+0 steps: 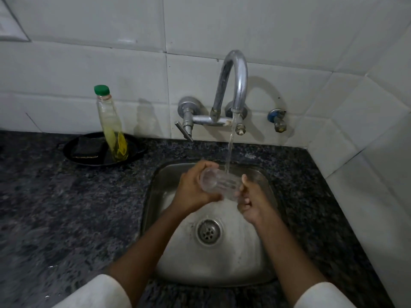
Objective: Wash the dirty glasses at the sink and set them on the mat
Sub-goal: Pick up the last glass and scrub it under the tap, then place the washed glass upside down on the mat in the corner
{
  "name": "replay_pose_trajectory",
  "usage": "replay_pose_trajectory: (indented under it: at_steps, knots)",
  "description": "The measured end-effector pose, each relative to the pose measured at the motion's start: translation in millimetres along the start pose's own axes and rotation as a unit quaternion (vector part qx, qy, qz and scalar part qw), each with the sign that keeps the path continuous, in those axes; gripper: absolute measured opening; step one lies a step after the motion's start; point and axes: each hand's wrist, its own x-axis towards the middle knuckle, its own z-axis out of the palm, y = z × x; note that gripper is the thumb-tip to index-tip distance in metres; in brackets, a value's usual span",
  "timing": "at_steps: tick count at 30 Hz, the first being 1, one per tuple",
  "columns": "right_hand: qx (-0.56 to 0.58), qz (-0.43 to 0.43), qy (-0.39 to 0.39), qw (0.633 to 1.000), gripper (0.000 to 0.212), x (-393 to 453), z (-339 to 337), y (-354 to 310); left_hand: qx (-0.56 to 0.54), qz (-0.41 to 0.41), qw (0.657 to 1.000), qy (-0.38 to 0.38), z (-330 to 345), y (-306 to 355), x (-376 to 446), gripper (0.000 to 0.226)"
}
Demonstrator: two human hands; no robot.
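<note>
White sleeves (pixel 97 292) nearest, forearms reaching over sink (pixel 222 263). Glass (pixel 220 183) on its side between both hands, under running water (pixel 230 147): left hand (pixel 193 190) fingers curled round it, right hand (pixel 251 201) fingers curled at its other end. Beyond fingers, tap (pixel 233 85); left on tabletop (pixel 55 207), soap bottle (pixel 112 125).

Glass (pixel 219 183) lies sideways over sink (pixel 160 258), under water stream (pixel 230 147) from tap (pixel 235 81). Left hand (pixel 193 190) grips glass at one end, fingers curled round it; right hand (pixel 251 203) holds other end, thumb up against rim. Drain (pixel 209 232) below hands. Dark speckled desk (pixel 66 207) surrounds sink. Back left on desk: black tray (pixel 138 150) with bottle (pixel 111 123), green cap, yellow liquid, beside dark sponge (pixel 87 147). White tiled wall (pixel 89 63) behind.
</note>
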Motion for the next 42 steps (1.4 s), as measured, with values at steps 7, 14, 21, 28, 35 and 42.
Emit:
replay_pose_trajectory:
  at_steps: [7, 14, 21, 28, 35, 42]
  knots:
    - [-0.132, 0.028, 0.026, 0.991, 0.022, 3.2, 25.8, 42.9, 0.045, 0.071, 0.995, 0.048, 6.2, 0.3, 1.9, 0.062]
    - [0.1, -0.005, -0.076, 0.992, 0.028, -22.1, 62.4, 10.9, 0.058, -0.013, 0.992, 0.115, -51.2, -22.4, -8.3, 0.071]
    - [-0.543, -0.379, 0.131, 0.738, 0.042, -24.8, 137.9, -36.4, 0.04, -0.018, 0.987, 0.156, -88.6, -27.1, -9.1, 0.067]
    - [-0.556, -0.334, 0.119, 0.752, 0.068, -2.1, 173.8, -50.4, 0.03, 0.0, 0.989, 0.144, -114.3, -27.9, -5.7, 0.066]
    - [-0.543, -0.325, 0.019, 0.774, 0.032, -21.9, 143.8, -21.5, -0.004, 0.009, 0.991, 0.136, -126.9, -23.0, -7.8, 0.068]
    - [-0.383, -0.34, -0.158, 0.844, 0.066, -52.6, 108.7, 33.2, -0.047, 0.039, 0.995, 0.082, -104.7, 1.9, -21.4, 0.064]
